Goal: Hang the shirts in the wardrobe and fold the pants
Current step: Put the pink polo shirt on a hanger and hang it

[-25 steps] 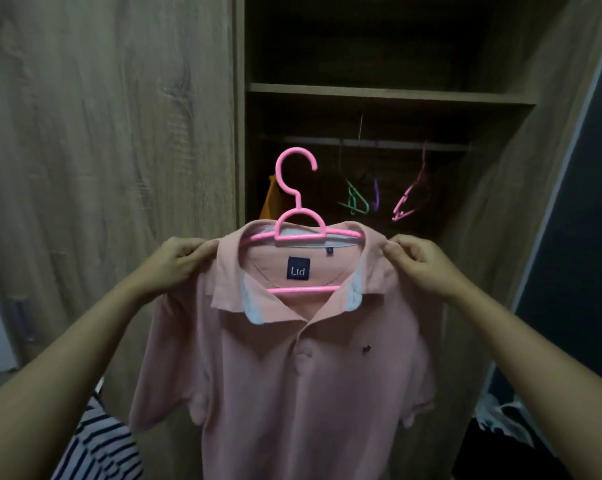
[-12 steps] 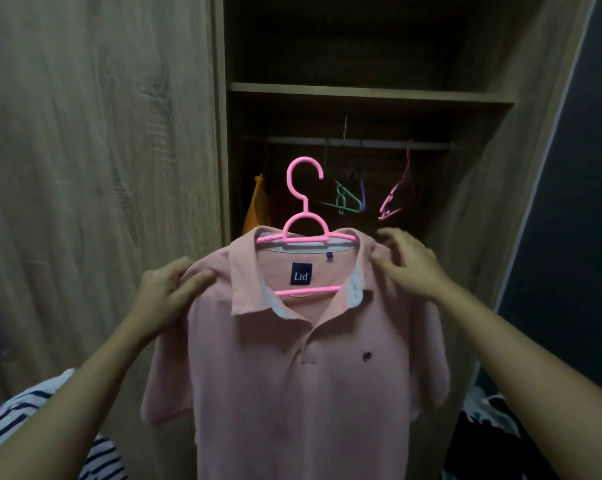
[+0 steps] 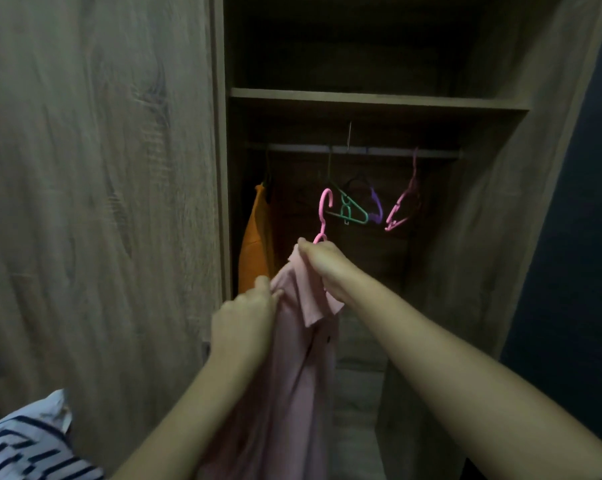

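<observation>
Dim wood-grain wardrobe (image 3: 483, 237) ahead, open compartment at twelve o'clock, closed door (image 3: 95, 202) from eight round to eleven. Dark wall (image 3: 590, 237) at three o'clock, beyond the wardrobe's side panel. Across the upper part of the compartment, a shelf (image 3: 375, 98); just beneath it, a rail (image 3: 379, 151). On the rail, an orange garment (image 3: 256, 244) at the far left end, then a green hanger (image 3: 350, 212), a purple hanger (image 3: 375, 206) and a second pink hanger (image 3: 401, 209), all three bare and bunched from the middle toward the right.

Near centre, the pink shirt (image 3: 303, 358), turned almost edge-on, draped on a pink hanger (image 3: 324, 209) and hanging down toward six o'clock. Of that hanger, only the hook and neck on show, rising toward twelve o'clock out of the right hand, below the rail and not on it, just left of the green hanger.

Right hand (image 3: 323, 268) at the top of the shirt, fingers curled tight round the hanger's neck and the bunched collar. Left hand (image 3: 242, 323) lower, at seven o'clock from the right one, fingers narrow, pinching the fabric at the shirt's shoulder. Both forearms bare, reaching in from five and seven o'clock.

Down in the corner at eight o'clock, a striped garment (image 3: 25, 445), dark bands on white, partly out of frame. Low inside the wardrobe, at five o'clock from the shirt, some paler panels, too dim to make out.
</observation>
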A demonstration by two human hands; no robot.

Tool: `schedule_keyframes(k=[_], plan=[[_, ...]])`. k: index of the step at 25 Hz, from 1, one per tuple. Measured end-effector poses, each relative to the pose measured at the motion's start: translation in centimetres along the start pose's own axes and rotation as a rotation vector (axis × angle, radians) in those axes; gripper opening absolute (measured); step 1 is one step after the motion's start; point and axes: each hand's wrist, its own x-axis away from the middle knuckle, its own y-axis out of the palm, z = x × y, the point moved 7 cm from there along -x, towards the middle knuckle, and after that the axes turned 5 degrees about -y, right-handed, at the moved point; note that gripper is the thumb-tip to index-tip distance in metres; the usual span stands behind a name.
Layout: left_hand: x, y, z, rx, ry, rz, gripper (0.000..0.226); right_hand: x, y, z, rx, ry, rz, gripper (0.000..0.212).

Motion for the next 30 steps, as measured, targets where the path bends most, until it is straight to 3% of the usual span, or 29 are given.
schedule_keyframes(k=[4, 7, 11, 14, 21, 30], plan=[[-2.2, 2.3, 4.2, 0.119, -0.045, -0.051, 0.027, -4.6, -1.2, -1.3, -0.114, -0.114, 0.007, 0.030], [-5.4, 5.0, 4.6, 0.261, -0.038, 0.055, 0.041, -8.8, -2.4, -3.4, -0.089, -0.214, -0.059, 0.039], [-11.1, 8.6, 5.2, 0.337, -0.063, 0.094, 0.049, -15.0, -2.6, -5.9, 0.043, -0.306, -0.165, 0.033], [-16.3, 11.0, 5.3, 0.361, -0.088, 0.126, 0.049, -20.3, -3.1, -7.1, 0.066, -0.304, -0.193, 0.026], [-23.5, 14.4, 4.8, 0.515, -0.098, 0.120, 0.051, -28.3, -3.0, -8.4, 0.112, -0.211, -0.221, 0.038], [-22.5, 18.7, 4.5, 0.493, -0.121, -0.041, 0.060, -30.3, -1.5, -5.5, 0.071, -0.187, -0.176, 0.030]])
